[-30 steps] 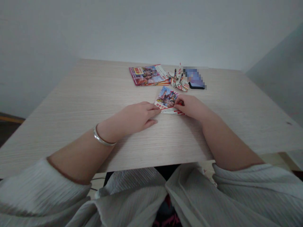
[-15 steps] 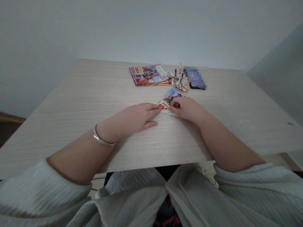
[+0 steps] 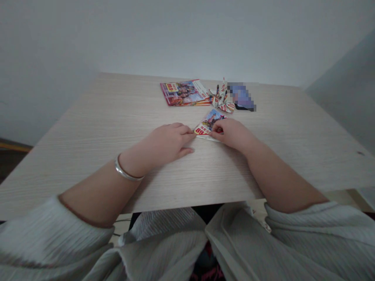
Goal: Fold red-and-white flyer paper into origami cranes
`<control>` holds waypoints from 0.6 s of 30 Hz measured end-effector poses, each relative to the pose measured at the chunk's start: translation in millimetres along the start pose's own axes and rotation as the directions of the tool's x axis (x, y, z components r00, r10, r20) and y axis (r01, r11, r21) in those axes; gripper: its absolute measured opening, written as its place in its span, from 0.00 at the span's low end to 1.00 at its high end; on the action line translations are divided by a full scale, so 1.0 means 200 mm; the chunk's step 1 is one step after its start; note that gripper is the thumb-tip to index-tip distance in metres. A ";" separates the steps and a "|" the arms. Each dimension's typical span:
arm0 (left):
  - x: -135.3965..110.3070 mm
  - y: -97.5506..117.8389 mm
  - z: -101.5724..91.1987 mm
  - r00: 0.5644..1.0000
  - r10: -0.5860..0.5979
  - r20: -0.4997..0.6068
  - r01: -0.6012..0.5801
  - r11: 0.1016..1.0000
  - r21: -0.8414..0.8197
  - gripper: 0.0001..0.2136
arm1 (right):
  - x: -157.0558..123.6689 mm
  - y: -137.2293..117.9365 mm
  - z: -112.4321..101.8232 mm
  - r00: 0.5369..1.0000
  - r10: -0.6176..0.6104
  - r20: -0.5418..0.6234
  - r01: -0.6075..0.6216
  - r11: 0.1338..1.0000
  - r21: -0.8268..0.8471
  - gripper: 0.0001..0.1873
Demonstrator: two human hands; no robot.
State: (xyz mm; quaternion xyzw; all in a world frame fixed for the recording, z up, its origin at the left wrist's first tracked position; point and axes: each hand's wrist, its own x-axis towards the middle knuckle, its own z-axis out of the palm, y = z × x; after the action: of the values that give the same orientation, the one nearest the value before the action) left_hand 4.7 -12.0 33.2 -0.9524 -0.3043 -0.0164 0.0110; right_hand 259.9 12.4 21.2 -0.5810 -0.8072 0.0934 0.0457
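A folded printed paper (image 3: pixel 207 124), colourful with red lettering and a white lower edge, lies on the table in front of me. My left hand (image 3: pixel 170 143) rests flat with its fingers stretched out, the fingertips at the paper's left corner. The thumb of that hand is spread apart, lower down on the table. On the paper's right side, my right hand (image 3: pixel 233 134) has thumb and forefinger curled together on the sheet. It covers the right part of the paper, so that corner is hidden.
Behind the paper lies a stack of printed leaflets (image 3: pixel 184 93). Right of it stands a folded paper crane (image 3: pixel 222 100), beside a phone (image 3: pixel 243 97) with a blurred screen. All are on the pale wooden table (image 3: pixel 117 105), whose back edge meets a wall.
My left hand has drawn back slightly to the left, uncovering a bit more of the paper's left corner. My right hand stays almost in place on the paper.
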 end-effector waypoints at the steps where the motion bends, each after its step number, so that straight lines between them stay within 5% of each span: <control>1: 0.00 0.00 0.00 1.000 0.004 -0.002 -0.004 1.000 0.017 0.20 | 0.00 0.00 0.00 1.000 0.003 0.003 -0.003 1.000 0.001 0.13; 13: 0.00 0.02 -0.01 1.000 0.008 0.016 -0.009 0.999 0.053 0.21 | -0.06 -0.13 0.00 0.978 -0.124 -0.166 0.086 0.972 -0.219 0.15; 18: 0.00 0.01 0.00 1.000 0.003 -0.003 -0.003 0.999 0.048 0.20 | -0.02 -0.17 0.04 0.988 -0.108 -0.115 0.091 0.985 -0.145 0.16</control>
State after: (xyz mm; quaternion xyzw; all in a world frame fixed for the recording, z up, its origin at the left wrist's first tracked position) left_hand 6.5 -14.0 32.9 -0.9522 -0.3032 -0.0105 0.0342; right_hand 228.0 -3.5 20.4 -0.5464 -0.8355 -0.0013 0.0590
